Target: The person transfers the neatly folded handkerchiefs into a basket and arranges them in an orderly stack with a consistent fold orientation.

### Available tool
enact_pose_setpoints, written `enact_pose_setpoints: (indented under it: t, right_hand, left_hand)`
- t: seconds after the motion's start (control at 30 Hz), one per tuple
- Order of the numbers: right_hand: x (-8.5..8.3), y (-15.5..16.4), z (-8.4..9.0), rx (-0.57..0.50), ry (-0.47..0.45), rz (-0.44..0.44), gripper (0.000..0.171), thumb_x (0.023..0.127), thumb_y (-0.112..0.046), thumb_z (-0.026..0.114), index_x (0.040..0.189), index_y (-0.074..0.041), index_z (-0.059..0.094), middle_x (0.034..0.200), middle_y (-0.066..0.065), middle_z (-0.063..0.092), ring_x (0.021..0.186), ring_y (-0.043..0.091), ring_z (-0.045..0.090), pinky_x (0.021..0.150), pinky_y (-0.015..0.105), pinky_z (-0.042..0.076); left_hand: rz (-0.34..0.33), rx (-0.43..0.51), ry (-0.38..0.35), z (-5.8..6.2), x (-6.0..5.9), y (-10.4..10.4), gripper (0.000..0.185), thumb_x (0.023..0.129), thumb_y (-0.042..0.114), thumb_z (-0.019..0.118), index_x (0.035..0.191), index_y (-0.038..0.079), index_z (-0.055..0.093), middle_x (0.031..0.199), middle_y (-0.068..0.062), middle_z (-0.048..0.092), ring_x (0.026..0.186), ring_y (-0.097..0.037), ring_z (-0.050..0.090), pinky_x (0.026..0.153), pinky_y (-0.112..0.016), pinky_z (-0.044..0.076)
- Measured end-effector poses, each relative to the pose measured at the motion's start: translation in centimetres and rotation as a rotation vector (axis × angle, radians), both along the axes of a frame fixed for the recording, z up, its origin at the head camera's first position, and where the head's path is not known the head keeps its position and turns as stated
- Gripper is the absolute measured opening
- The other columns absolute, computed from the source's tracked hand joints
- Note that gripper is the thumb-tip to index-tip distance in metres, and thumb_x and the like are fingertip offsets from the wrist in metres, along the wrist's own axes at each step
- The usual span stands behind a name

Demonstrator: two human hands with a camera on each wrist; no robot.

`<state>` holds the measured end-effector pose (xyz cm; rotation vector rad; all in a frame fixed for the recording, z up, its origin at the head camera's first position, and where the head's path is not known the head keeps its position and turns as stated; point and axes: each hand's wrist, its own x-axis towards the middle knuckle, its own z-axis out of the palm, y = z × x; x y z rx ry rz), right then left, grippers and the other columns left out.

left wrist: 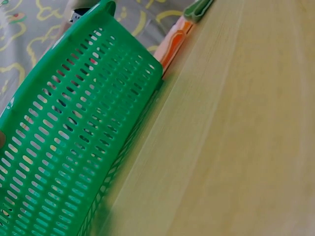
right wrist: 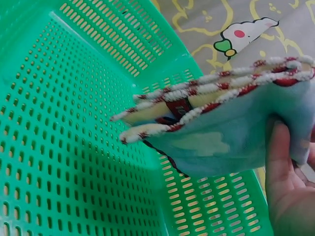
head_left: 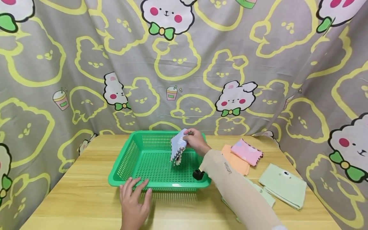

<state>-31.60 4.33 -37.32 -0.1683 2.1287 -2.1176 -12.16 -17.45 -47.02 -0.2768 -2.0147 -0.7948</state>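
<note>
Right hand (head_left: pixel 195 140) is pinching a folded pale-blue cloth (head_left: pixel 178 149) over the green basket (head_left: pixel 126 159), hanging just above its floor; I'd lower it flat before letting go; left hand (head_left: pixel 134 204), fingers spread, steadies the near rim.

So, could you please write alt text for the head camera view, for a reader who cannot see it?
A person's right hand holds a folded light blue cloth over a green plastic basket on a wooden table, while the left hand rests flat at the basket's near rim. Folded pink, orange and green cloths lie to the right, before a cartoon-rabbit backdrop.
</note>
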Motion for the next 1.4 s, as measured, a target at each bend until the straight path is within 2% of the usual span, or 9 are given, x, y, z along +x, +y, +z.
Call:
enact_pose_setpoints:
  t: [0.17, 0.3, 0.57, 0.7, 0.83, 1.07, 1.3, 1.4]
  right_hand:
    - [-0.3, -0.1, 0.3, 0.008, -0.038, 0.127, 0.021, 0.090, 0.005, 0.052, 0.110, 0.005, 0.058, 0.117, 0.022, 0.056, 0.081, 0.024, 0.061, 0.061, 0.033, 0.055]
    - [-0.6, -0.3, 0.6, 0.040, -0.061, 0.186, 0.023, 0.092, 0.005, 0.051, 0.114, 0.007, 0.058, 0.119, 0.022, 0.056, 0.085, 0.025, 0.063, 0.065, 0.034, 0.056]
    - [-0.6, -0.8, 0.2, 0.095, -0.072, 0.256, 0.024, 0.093, 0.002, 0.057, 0.117, 0.004, 0.057, 0.108, 0.018, 0.055, 0.090, 0.025, 0.062, 0.087, 0.048, 0.053]
    - [-0.5, -0.9, -0.2, 0.123, -0.075, 0.280, 0.022, 0.093, 0.003, 0.056, 0.115, 0.002, 0.058, 0.097, 0.014, 0.052, 0.086, 0.024, 0.061, 0.089, 0.051, 0.051]
    - [-0.5, -0.9, -0.7, 0.154, -0.073, 0.311, 0.022, 0.092, 0.006, 0.056, 0.114, 0.001, 0.058, 0.089, 0.012, 0.047, 0.079, 0.023, 0.057, 0.089, 0.054, 0.049]
    - [-0.7, -0.9, -1.8, 0.184, -0.117, 0.331, 0.023, 0.089, 0.011, 0.058, 0.109, 0.000, 0.060, 0.091, 0.012, 0.050, 0.079, 0.023, 0.059, 0.085, 0.052, 0.052]
    - [-0.6, -1.0, -1.5, 0.160, -0.141, 0.374, 0.023, 0.089, 0.010, 0.058, 0.107, -0.003, 0.061, 0.085, 0.008, 0.045, 0.070, 0.019, 0.049, 0.083, 0.052, 0.049]
    - [-0.5, -1.1, -1.5, 0.174, -0.145, 0.388, 0.023, 0.089, 0.011, 0.058, 0.107, -0.002, 0.060, 0.087, 0.008, 0.046, 0.071, 0.019, 0.050, 0.083, 0.052, 0.049]
  left_hand:
    - [0.002, 0.005, -0.004, 0.0, 0.1, 0.0, 0.028, 0.077, 0.013, 0.072, 0.103, 0.005, 0.071, 0.114, -0.021, 0.061, 0.119, -0.047, 0.043, 0.103, -0.075, 0.010]
    - [0.000, 0.005, -0.011, 0.0, 0.0, 0.0, 0.027, 0.077, 0.012, 0.072, 0.104, 0.005, 0.071, 0.114, -0.021, 0.061, 0.119, -0.048, 0.043, 0.103, -0.076, 0.010]
    - [0.008, 0.012, -0.026, 0.0, 0.1, 0.2, 0.028, 0.076, 0.010, 0.073, 0.103, 0.005, 0.071, 0.113, -0.022, 0.061, 0.119, -0.048, 0.043, 0.104, -0.075, 0.009]
    - [0.003, 0.013, -0.015, 0.0, 0.0, 0.3, 0.028, 0.075, 0.010, 0.073, 0.103, 0.005, 0.072, 0.113, -0.021, 0.061, 0.119, -0.048, 0.043, 0.103, -0.075, 0.010]
    - [0.000, 0.012, 0.000, 0.0, -0.1, 0.3, 0.028, 0.076, 0.011, 0.072, 0.103, 0.005, 0.071, 0.114, -0.022, 0.061, 0.119, -0.048, 0.043, 0.104, -0.074, 0.009]
    - [0.003, 0.007, -0.008, 0.2, 0.1, 0.2, 0.028, 0.076, 0.011, 0.072, 0.103, 0.005, 0.071, 0.114, -0.022, 0.061, 0.119, -0.047, 0.043, 0.105, -0.074, 0.009]
    - [0.004, 0.005, -0.013, 0.3, 0.2, 0.2, 0.027, 0.077, 0.011, 0.071, 0.103, 0.004, 0.071, 0.114, -0.021, 0.061, 0.119, -0.047, 0.043, 0.105, -0.074, 0.009]
    - [0.006, 0.006, -0.022, 0.3, 0.2, 0.2, 0.027, 0.077, 0.010, 0.072, 0.103, 0.004, 0.071, 0.114, -0.021, 0.061, 0.119, -0.048, 0.043, 0.104, -0.074, 0.009]
